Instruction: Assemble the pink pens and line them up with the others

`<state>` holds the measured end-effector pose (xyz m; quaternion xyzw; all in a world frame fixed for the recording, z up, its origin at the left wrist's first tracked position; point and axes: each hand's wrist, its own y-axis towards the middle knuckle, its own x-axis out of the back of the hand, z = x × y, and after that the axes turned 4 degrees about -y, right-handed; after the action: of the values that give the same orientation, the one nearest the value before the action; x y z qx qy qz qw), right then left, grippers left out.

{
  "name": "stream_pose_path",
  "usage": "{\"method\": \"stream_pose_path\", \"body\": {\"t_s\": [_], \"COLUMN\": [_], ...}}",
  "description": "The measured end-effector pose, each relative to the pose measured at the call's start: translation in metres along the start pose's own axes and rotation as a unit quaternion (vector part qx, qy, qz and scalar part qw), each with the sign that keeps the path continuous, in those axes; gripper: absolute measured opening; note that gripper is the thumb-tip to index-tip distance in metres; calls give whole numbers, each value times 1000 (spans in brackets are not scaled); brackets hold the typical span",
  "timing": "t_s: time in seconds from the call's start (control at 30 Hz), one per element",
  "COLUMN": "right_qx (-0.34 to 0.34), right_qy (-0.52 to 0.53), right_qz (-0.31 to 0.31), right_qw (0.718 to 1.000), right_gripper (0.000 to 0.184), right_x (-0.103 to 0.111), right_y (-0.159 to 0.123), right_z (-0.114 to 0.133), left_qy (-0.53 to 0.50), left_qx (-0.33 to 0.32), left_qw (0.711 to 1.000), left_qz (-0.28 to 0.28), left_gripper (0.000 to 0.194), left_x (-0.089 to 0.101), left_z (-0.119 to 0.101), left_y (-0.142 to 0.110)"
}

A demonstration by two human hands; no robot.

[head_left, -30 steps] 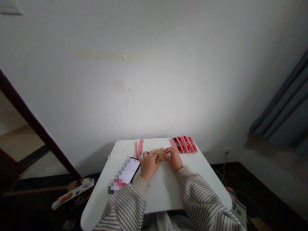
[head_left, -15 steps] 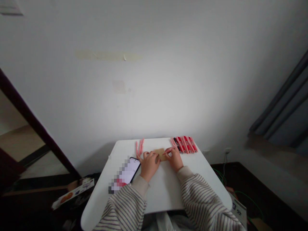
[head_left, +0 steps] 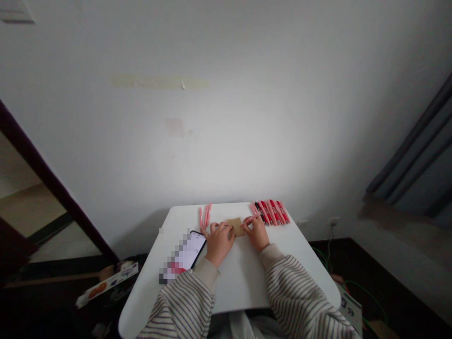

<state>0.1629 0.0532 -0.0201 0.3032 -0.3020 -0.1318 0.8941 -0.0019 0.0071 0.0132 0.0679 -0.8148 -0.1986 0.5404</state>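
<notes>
A small square of brown paper [head_left: 237, 226] lies on the white table [head_left: 240, 273]. At its left edge is my left hand [head_left: 221, 240], its curved fingers holding the paper against the tabletop and its little finger stretched out leftward. My right hand [head_left: 256, 234] is closed around a pink pen [head_left: 251, 219], whose lower end meets the right part of the paper. Any marks on the paper are too small to make out. Several pink, red and black pens [head_left: 271, 213] lie side by side beyond my right hand. More pink pens [head_left: 205, 216] lie beyond my left hand.
A phone [head_left: 187, 254] with a lit, partly blurred screen lies left of my left hand. Behind the table rises a pale wall [head_left: 226, 141]. Boxes and a green cable are on the floor at the right; a printed box [head_left: 109, 282] is at the left.
The pink pen in my right hand has shifted slightly over the paper. A figure on the phone screen has changed. My left hand has stayed in place.
</notes>
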Motion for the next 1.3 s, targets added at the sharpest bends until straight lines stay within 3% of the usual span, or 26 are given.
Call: {"method": "stream_pose_path", "body": {"t_s": [0.3, 0.67, 0.93, 1.07, 1.3], "right_qx": [-2, -13, -36, -68, -138], "right_qy": [11, 37, 1, 51, 197], "right_qz": [-6, -55, -65, -96, -87], "right_qw": [1000, 998, 997, 992, 967], "right_gripper": [11, 22, 31, 33, 31], "right_x": [1, 9, 5, 3, 5], "right_y": [0, 2, 0, 1, 3], "right_z": [0, 6, -5, -11, -5], "left_qy": [3, 11, -3, 2, 14], "left_qx": [-5, -1, -14, 0, 32], "left_qw": [1000, 1000, 1000, 1000, 999], "left_qz": [-6, 3, -15, -24, -24], "left_gripper": [24, 26, 24, 24, 24], "left_x": [-2, -1, -3, -7, -13], "left_z": [2, 1, 4, 6, 4], "left_y": [0, 0, 0, 7, 24]}}
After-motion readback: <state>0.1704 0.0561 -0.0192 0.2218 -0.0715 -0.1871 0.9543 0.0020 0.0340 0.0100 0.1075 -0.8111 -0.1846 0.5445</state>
